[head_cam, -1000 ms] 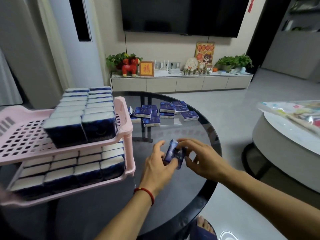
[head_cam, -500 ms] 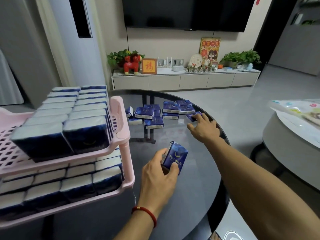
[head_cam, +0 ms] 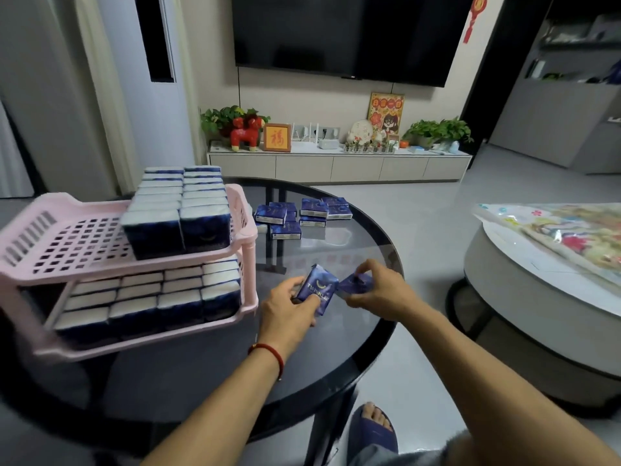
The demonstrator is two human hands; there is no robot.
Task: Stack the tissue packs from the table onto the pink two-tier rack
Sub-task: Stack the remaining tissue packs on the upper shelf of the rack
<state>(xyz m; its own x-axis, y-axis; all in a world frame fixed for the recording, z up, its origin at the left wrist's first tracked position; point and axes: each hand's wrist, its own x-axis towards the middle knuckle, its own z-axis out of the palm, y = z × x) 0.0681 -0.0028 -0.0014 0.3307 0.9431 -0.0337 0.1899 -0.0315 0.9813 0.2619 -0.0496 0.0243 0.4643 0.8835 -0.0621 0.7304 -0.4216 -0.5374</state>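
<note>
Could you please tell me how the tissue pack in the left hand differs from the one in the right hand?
The left hand's pack stands nearly upright, its printed front facing the camera; the right hand's pack is tilted, partly hidden by fingers. The left hand grips from below, the right hand from above. Both packs are dark blue.

Left hand (head_cam: 289, 306) gripping tissue pack (head_cam: 317, 288), right hand (head_cam: 379, 294) pinching second pack (head_cam: 356, 284)

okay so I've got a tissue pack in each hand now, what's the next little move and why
Probably carry both to the pink rack. The left hand grips one pack, the right hand another pack, and the top tier still shows bare grid left of its two rows.
</note>
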